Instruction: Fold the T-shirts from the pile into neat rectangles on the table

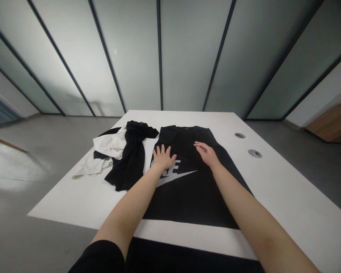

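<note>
A black T-shirt (187,189) with a grey logo lies spread flat on the white table (287,189), collar at the far end. My left hand (163,156) rests flat on the shirt's upper left, fingers spread, partly covering the logo. My right hand (205,152) lies flat on the shirt's upper middle, fingers stretched toward the left. Neither hand holds anything.
A crumpled pile of black clothing (132,155) and white clothing (108,151) lies left of the shirt. Two round cable grommets (254,153) sit in the table at the right. Frosted glass partition walls (159,57) stand behind the table.
</note>
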A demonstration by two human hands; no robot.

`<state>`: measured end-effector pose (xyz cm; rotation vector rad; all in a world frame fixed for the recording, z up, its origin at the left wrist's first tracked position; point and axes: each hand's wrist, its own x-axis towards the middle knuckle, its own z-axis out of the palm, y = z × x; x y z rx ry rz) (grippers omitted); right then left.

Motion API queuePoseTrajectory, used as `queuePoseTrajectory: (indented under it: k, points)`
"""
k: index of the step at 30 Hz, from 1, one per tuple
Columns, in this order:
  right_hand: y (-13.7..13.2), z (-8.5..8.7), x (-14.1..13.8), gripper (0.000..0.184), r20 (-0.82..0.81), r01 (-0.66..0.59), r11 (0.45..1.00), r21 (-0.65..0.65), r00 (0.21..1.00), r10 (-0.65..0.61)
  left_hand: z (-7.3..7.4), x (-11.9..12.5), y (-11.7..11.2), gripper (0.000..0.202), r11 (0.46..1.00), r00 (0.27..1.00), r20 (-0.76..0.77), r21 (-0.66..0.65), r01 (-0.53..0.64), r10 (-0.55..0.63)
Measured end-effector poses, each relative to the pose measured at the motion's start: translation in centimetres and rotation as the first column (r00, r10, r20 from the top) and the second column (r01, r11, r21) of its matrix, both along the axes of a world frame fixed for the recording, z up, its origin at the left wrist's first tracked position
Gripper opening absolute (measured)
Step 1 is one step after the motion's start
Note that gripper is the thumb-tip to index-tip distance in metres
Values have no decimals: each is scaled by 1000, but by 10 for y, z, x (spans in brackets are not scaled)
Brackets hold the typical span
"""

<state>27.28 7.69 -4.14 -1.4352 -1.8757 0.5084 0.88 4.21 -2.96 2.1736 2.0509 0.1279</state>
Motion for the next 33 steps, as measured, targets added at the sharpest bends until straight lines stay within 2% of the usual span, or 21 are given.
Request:
queuePoseTrajectory:
  k: [3,5,8,10,11,14,16,19,22,25,28,31,33]
  points:
    - [1,-4,32,58,-251,89,994,-64,963,-102,-1,-1,2,84,1000,1000,8,-10,8,-8]
    - [2,-4,56,53,-260,190,974,-121,941,-216,-2,-2,3,85,1000,1000,10,-9,7,-7]
    - [4,-2,86,49,-118,379,914,-144,911,-396,-2,-1,3,84,1000,1000,10,-6,13,-13]
    - [6,2,95,47,50,432,891,-137,902,-429,-1,0,2,84,1000,1000,8,-7,19,-19]
    - [6,4,96,45,154,422,896,-136,903,-402,0,1,1,84,1000,1000,5,-9,20,-20]
    - [5,10,85,47,463,337,924,-180,858,-222,3,2,0,85,1000,1000,-4,-24,21,-21]
    - [-3,13,68,61,588,300,917,-261,803,-96,6,2,0,85,998,1000,-9,-50,22,-23]
    - [-25,17,33,88,635,264,865,-427,768,79,12,5,-3,84,995,1000,-9,-102,13,-14]
    - [-50,21,-4,100,627,237,805,-543,753,201,22,14,-10,85,988,1000,-31,-157,-2,-3]
    - [-64,27,-30,102,643,279,778,-563,740,200,34,26,-21,86,981,996,-66,-189,38,-52]
    - [-63,31,-41,99,644,314,759,-570,744,176,44,36,-30,89,972,992,-66,-217,95,-111]
    - [-52,32,-42,96,642,353,764,-540,760,102,47,39,-34,88,969,987,-62,-208,133,-149]
    - [-41,30,-41,94,637,385,770,-509,770,36,44,38,-32,88,975,987,-64,-182,132,-145]
